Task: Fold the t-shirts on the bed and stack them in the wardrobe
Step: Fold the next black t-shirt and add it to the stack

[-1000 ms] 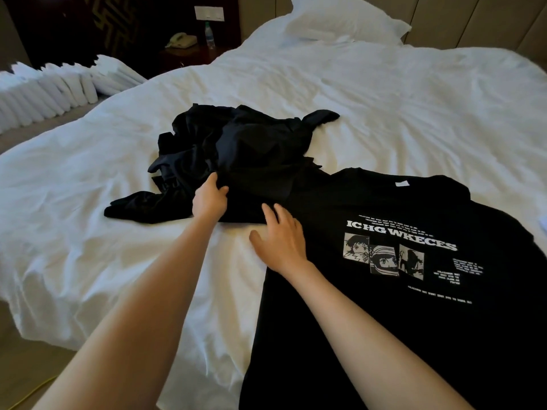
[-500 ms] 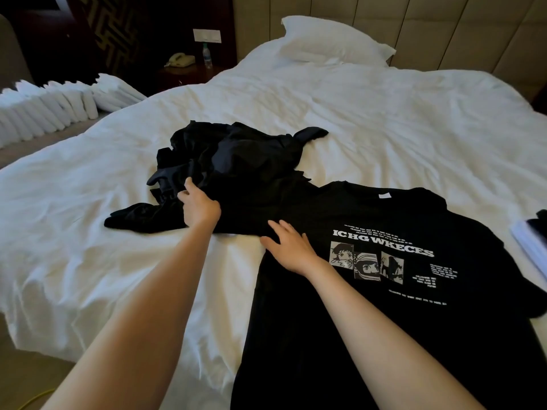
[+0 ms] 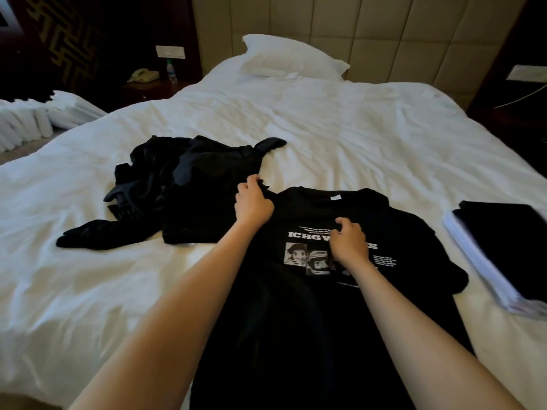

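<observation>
A black t-shirt with a white printed graphic [image 3: 310,321] lies spread face up on the white bed [image 3: 355,128], collar away from me. My left hand [image 3: 253,205] is curled on its left shoulder and grips the fabric there, right beside a crumpled pile of black t-shirts [image 3: 192,184]. My right hand [image 3: 349,241] sits on the chest print with fingers curled, pinching the cloth. The pile lies to the left of the spread shirt and touches it.
A folded black garment on top of folded white ones [image 3: 503,232] lies at the bed's right edge. A pillow [image 3: 290,59] sits at the headboard. Folded white towels [image 3: 29,122] line the left, and a nightstand holds a phone [image 3: 143,75] and a bottle [image 3: 171,71].
Both hands moved right, away from the pile's edge, onto the printed t-shirt: the left to its shoulder, the right to its chest. Their fingers have curled into the fabric.
</observation>
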Demonstrator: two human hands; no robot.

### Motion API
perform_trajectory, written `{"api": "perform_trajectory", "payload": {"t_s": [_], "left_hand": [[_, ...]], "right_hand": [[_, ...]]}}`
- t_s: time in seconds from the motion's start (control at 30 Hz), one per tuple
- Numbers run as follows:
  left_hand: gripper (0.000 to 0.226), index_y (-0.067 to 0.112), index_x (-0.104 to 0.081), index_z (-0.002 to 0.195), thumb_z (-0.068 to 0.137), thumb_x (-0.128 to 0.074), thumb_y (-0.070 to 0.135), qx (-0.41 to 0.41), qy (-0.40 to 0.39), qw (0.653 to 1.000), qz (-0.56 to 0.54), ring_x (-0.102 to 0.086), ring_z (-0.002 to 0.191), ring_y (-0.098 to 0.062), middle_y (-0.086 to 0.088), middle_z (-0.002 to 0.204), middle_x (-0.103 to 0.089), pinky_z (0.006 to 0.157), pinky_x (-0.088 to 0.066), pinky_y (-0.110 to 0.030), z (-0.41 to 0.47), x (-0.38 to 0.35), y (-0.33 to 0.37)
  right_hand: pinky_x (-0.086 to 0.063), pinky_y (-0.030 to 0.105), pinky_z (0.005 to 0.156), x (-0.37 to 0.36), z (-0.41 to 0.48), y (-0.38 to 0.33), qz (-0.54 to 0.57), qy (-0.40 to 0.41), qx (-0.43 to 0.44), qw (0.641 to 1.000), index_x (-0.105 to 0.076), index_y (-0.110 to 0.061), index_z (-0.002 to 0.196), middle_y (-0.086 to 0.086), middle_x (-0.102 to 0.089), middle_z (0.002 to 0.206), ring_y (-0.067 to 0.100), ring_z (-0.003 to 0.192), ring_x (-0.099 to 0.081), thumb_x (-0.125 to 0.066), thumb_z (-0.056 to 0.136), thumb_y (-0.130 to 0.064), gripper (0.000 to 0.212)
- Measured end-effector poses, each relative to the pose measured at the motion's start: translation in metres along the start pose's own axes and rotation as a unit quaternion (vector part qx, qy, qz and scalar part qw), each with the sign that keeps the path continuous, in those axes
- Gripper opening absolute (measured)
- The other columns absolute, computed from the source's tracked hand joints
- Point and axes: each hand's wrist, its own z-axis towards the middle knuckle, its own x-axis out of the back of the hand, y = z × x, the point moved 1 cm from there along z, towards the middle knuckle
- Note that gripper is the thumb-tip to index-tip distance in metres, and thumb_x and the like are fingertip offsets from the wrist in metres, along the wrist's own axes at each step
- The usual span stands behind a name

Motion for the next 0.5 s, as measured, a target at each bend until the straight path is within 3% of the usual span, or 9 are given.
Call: {"api": "perform_trajectory", "payload": {"t_s": [0.13, 0.5], "left_hand": [[0.061, 0.014, -0.028, 0.141, 0.085, -0.049, 0.002, -0.03, -0.058, 0.998, -0.013, -0.035, 0.126, -0.036, -0.016, 0.142, -0.03, 0.106, -0.033, -0.043, -0.014, -0.042, 0.036], [0.06, 0.014, -0.03, 0.141, 0.086, -0.05, 0.002, -0.094, -0.169, 0.981, -0.003, -0.039, 0.123, -0.034, -0.015, 0.139, -0.033, 0.101, -0.039, -0.042, -0.052, -0.137, 0.105]], "right_hand": [[-0.032, 0.044, 0.106, 0.039, 0.006, 0.043, 0.006, 0.04, -0.065, 0.997, -0.041, -0.016, 0.139, 0.014, -0.037, 0.142, 0.034, 0.129, -0.038, -0.039, 0.098, -0.021, 0.042], [-0.029, 0.041, 0.104, 0.106, 0.006, 0.131, -0.059, 0.124, -0.113, 0.984, -0.041, -0.012, 0.139, 0.016, -0.038, 0.141, 0.035, 0.13, -0.035, -0.038, 0.095, -0.009, 0.044]]}}
